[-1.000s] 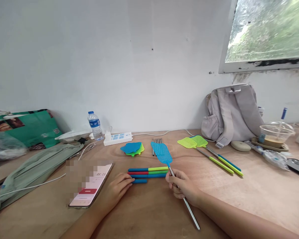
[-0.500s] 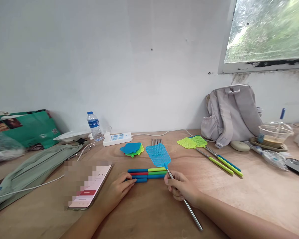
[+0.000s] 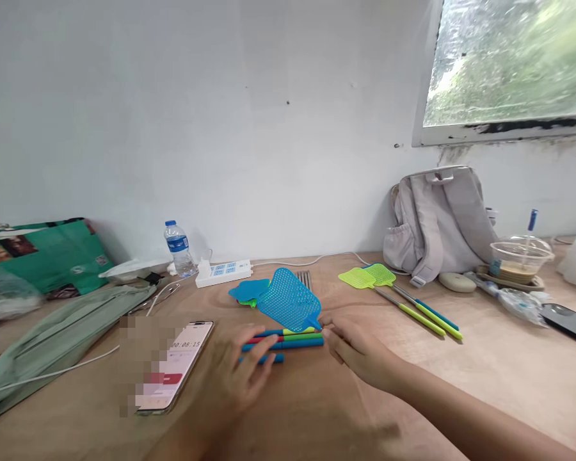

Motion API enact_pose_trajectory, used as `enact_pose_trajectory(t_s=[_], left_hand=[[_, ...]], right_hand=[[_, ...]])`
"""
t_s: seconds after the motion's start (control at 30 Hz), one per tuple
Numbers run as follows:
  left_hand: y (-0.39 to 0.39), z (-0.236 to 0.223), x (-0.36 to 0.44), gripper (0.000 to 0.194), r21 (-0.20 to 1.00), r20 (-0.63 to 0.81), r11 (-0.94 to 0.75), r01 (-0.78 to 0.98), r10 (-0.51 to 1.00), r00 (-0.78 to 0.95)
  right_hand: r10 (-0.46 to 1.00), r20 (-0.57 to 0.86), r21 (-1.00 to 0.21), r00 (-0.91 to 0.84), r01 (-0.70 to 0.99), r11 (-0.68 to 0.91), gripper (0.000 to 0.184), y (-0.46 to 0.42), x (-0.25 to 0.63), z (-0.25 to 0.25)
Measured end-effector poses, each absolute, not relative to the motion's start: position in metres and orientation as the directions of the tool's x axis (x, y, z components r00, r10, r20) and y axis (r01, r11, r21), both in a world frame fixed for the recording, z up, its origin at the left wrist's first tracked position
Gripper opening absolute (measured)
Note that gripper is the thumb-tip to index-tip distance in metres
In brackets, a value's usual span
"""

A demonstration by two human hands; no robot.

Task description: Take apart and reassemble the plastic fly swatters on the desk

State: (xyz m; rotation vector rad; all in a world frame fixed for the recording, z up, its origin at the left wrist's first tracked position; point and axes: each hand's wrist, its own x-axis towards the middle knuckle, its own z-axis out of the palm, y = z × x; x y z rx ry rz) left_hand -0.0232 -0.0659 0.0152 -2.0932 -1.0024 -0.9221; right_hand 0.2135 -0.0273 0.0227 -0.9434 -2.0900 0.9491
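Pinched near its neck, a blue fly swatter (image 3: 290, 299) is held by my right hand (image 3: 358, 352); its mesh head tilts up to the left, and its rod is hidden or blurred. My left hand (image 3: 235, 374), smeared by motion, has its fingers apart over a loose blue handle tube (image 3: 271, 358). Whether it touches the tube I cannot tell. Just beyond lie blue, red, green and yellow handle tubes (image 3: 300, 338) side by side. Behind the blue head are metal rods (image 3: 305, 278). A pile of loose swatter heads (image 3: 250, 291) lies left of it.
On the right lie yellow-green fly swatters (image 3: 358, 278) and a blue-handled one, before a grey backpack (image 3: 441, 224). A lidded cup (image 3: 521, 259) stands farther right. Left are a phone (image 3: 185, 365), a water bottle (image 3: 177, 250), a power strip (image 3: 223, 272) and green cloth (image 3: 67, 346).
The blue swatter has turned in my right hand, its head now tilted farther left and its rod out of sight. My left fingers have spread, and the nearest blue tube lies apart from the others.
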Motion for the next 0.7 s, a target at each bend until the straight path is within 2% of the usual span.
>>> enact_pose_trajectory(t_s=[0.07, 0.2, 0.37, 0.47, 0.53, 0.6, 0.7], left_hand=[[-0.074, 0.025, 0.001, 0.036, -0.317, 0.787, -0.468, 0.825, 0.356, 0.504], [-0.069, 0.026, 0.033, 0.037, -0.51, 0.687, -0.442, 0.738, 0.306, 0.659], [-0.059, 0.024, 0.041, 0.028, -0.52, 0.682, -0.471, 0.713, 0.274, 0.678], [-0.074, 0.03, 0.046, 0.032, -0.419, 0.647, -0.523, 0.742, 0.401, 0.648], [-0.087, 0.033, 0.049, 0.036, -0.294, 0.624, -0.55, 0.782, 0.509, 0.593], [-0.098, 0.039, 0.051, 0.037, -0.125, 0.541, -0.592, 0.796, 0.631, 0.555], [-0.107, 0.056, 0.049, 0.036, 0.191, 0.28, -0.584, 0.789, 0.803, 0.527]], right_hand=[[0.751, 0.312, -0.64, -0.582, 0.455, 0.619, 0.025, -0.034, 0.217, 0.037], [0.69, 0.306, -0.335, -0.656, 0.604, 0.723, 0.023, -0.045, 0.218, 0.053], [0.602, 0.328, 0.04, -0.728, 0.647, 0.761, 0.022, -0.047, 0.222, 0.049], [0.464, 0.342, 0.203, -0.817, 0.547, 0.812, 0.02, -0.046, 0.232, 0.049], [0.366, 0.341, 0.295, -0.866, 0.468, 0.833, 0.015, -0.047, 0.24, 0.051], [0.297, 0.355, 0.389, -0.886, 0.429, 0.816, 0.014, -0.048, 0.246, 0.053], [0.184, 0.423, 0.534, -0.887, 0.408, 0.74, 0.013, -0.052, 0.247, 0.054]])
